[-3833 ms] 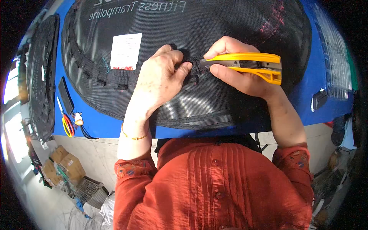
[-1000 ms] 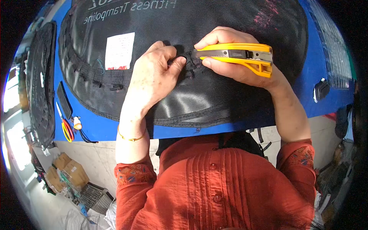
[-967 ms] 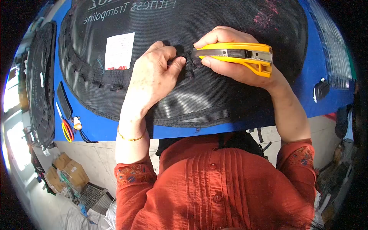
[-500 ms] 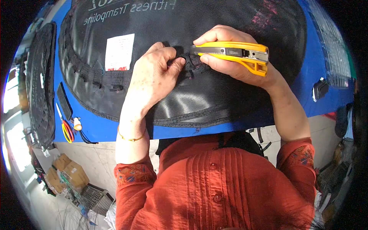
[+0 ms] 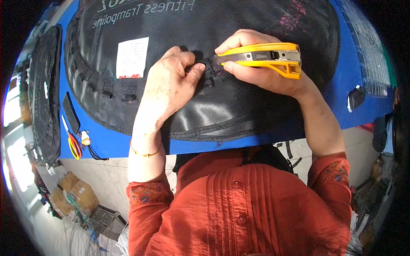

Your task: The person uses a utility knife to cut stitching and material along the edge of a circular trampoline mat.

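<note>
My left hand (image 5: 171,83) is closed, its thumb and index finger pinching a black strap (image 5: 208,76) on the mesh sheet. In my right hand (image 5: 256,77) is a yellow hand tool (image 5: 279,48) with a metal channel and a black nose, shaped like a utility knife. Thumb and fingers wrap around it, and its nose points left, close to the pinched strap. No blade shows. Beneath both hands spreads a round black mesh sheet (image 5: 205,113) with mirrored "Fitness Trampoline" lettering. A white label (image 5: 133,57) lies on it left of my hands.
The mesh sheet covers much of a blue table (image 5: 115,146). At left are a folded black mesh piece (image 5: 46,98), scissors (image 5: 73,145) and a black bar (image 5: 71,112). A small black object (image 5: 355,98) and clear plastic (image 5: 369,55) lie right. Cardboard boxes (image 5: 83,194) stand on the floor.
The yellow tool has tilted slightly, its rear end rising in view. My left hand keeps its pinch, nearly still. The sheet's edge and label have shifted very slightly left.
</note>
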Demonstrator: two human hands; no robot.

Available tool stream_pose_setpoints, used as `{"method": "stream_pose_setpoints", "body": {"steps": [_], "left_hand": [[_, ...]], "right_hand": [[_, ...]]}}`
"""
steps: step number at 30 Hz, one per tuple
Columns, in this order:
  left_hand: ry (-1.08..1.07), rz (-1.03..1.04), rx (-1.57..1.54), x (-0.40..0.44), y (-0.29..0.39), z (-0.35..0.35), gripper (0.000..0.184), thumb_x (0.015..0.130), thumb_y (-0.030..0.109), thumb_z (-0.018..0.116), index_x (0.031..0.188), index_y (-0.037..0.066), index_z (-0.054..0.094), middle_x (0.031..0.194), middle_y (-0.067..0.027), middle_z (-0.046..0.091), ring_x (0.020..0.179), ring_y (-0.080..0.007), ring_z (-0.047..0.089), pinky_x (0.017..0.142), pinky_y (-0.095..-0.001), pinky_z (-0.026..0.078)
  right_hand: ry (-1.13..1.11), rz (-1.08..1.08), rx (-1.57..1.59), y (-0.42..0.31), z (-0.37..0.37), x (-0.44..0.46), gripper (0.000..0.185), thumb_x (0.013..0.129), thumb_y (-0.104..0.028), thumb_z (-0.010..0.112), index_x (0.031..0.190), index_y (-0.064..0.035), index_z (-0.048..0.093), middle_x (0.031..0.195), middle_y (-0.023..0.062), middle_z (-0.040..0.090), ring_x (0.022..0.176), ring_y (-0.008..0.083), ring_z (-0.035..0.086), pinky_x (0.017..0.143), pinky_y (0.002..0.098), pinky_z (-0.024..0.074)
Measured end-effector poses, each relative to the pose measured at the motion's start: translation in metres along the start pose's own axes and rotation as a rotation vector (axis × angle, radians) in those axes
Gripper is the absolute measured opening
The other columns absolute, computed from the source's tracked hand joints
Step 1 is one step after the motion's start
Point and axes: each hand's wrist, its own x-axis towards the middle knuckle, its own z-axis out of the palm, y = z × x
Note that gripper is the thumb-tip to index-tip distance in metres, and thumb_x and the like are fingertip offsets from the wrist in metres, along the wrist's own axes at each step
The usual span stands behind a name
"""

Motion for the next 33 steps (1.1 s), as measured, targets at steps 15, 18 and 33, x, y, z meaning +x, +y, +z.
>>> {"method": "stream_pose_setpoints", "body": {"steps": [15,18,33], "left_hand": [[-0.011,0.002,-0.006,0.0000,-0.0014,-0.0002,0.017,0.088,0.015,0.073,0.087,-0.001,0.067,0.082,-0.0161,0.060,0.073,-0.0352,0.063,0.066,-0.0423,0.049],[-0.005,-0.003,0.002,-0.0007,-0.0016,0.0006,0.017,0.088,0.015,0.073,0.088,-0.001,0.067,0.083,-0.0163,0.060,0.073,-0.0352,0.064,0.066,-0.0420,0.050],[-0.012,-0.015,0.005,-0.0007,0.0000,-0.0003,0.019,0.089,0.016,0.073,0.087,-0.002,0.066,0.083,-0.0162,0.059,0.073,-0.0352,0.063,0.065,-0.0425,0.049]], "right_hand": [[-0.023,-0.012,-0.025,-0.0014,0.0013,-0.0004,0.016,0.084,-0.010,0.069,0.098,-0.0051,0.064,0.098,0.0082,0.068,0.094,0.0238,0.067,0.085,0.0342,0.0536],[-0.024,0.011,0.024,-0.0014,0.0024,-0.0012,0.016,0.084,-0.011,0.069,0.098,-0.0054,0.064,0.098,0.0083,0.068,0.093,0.0246,0.067,0.085,0.0348,0.0533],[-0.011,-0.001,0.033,-0.0002,0.0024,-0.0021,0.017,0.085,-0.012,0.068,0.100,-0.0056,0.065,0.098,0.0086,0.069,0.094,0.0243,0.067,0.085,0.0343,0.0531]]}}
